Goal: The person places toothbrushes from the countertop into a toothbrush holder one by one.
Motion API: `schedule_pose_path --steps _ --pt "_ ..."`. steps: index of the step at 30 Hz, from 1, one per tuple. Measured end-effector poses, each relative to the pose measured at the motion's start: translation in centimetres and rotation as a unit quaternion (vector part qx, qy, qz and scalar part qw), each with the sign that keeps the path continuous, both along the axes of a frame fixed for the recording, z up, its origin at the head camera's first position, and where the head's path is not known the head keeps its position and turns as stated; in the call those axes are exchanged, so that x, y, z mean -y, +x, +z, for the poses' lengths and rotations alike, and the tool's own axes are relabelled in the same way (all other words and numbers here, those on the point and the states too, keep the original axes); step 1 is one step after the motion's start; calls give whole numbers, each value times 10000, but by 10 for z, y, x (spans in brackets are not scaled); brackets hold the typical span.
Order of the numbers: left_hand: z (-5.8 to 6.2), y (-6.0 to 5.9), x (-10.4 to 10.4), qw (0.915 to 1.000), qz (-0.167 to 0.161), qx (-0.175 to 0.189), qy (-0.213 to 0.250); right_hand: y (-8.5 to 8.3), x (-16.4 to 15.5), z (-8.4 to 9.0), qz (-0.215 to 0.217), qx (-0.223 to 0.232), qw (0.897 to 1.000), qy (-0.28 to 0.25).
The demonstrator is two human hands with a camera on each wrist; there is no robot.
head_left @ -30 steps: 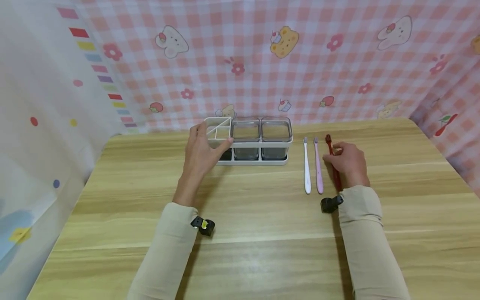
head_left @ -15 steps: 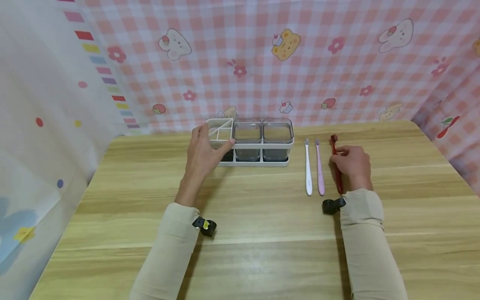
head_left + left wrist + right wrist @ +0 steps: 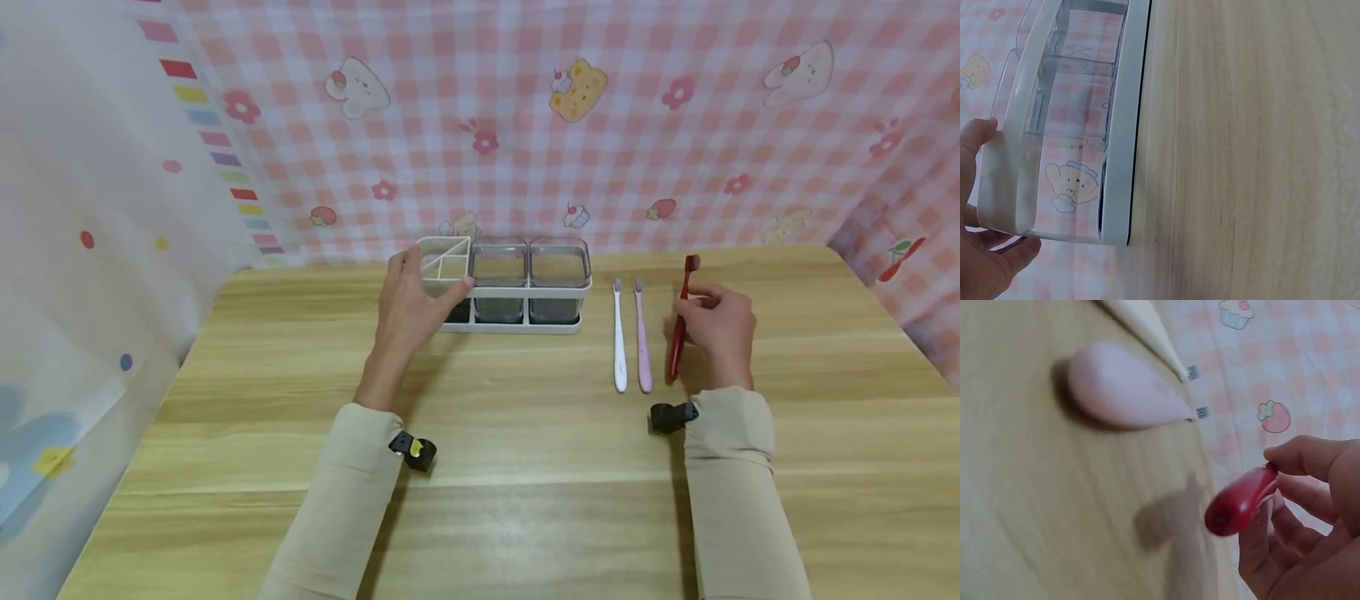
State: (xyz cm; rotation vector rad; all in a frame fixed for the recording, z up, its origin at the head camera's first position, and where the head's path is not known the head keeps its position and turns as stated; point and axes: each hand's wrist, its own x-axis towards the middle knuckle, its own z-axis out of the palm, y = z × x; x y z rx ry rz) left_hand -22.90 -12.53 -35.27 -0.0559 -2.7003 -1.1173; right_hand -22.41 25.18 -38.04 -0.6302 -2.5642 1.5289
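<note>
Red toothbrush (image 3: 681,321) is being pinched by the right hand (image 3: 716,329) between thumb and fingers, its bristled head pointing toward twelve o'clock and tilting up off the wooden table (image 3: 525,467), its handle end hanging just above the wood, as the right wrist view shows (image 3: 1241,506). At nine o'clock from it, the pink toothbrush (image 3: 641,337) and the white toothbrush (image 3: 618,337) are lying flat side by side, parallel, heads toward twelve o'clock; the pink one is sitting just beside the red one without touching it.

At nine o'clock from the brushes, the white toothbrush holder (image 3: 510,287) is standing near the table's far edge, carrying a divided white compartment (image 3: 444,265) at its nine o'clock end and two clear cups (image 3: 525,267) beside that. The left hand (image 3: 411,304) is gripping that divided end, thumb on the nine o'clock side and fingers curling round the front; in the left wrist view the fingers (image 3: 979,250) are wrapping the holder's end wall (image 3: 1007,194).

A pink checked cloth with cartoon animals (image 3: 570,125) is hanging behind the table at twelve o'clock.
</note>
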Motion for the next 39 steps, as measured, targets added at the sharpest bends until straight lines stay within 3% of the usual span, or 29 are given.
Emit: schedule_pose_path --steps 7,15,23,39 --pt "-1 0 1 9999 37 -99 21 1 7 7 -593 -280 9942 -854" --pt "-1 0 1 9998 69 -170 83 0 16 17 -989 -972 9632 -2303" --pt "-3 3 1 9998 93 -96 117 2 31 23 -875 -1275 9679 -1983" --pt "-2 2 1 9998 115 -142 114 0 58 56 -365 -2112 9567 -1968"
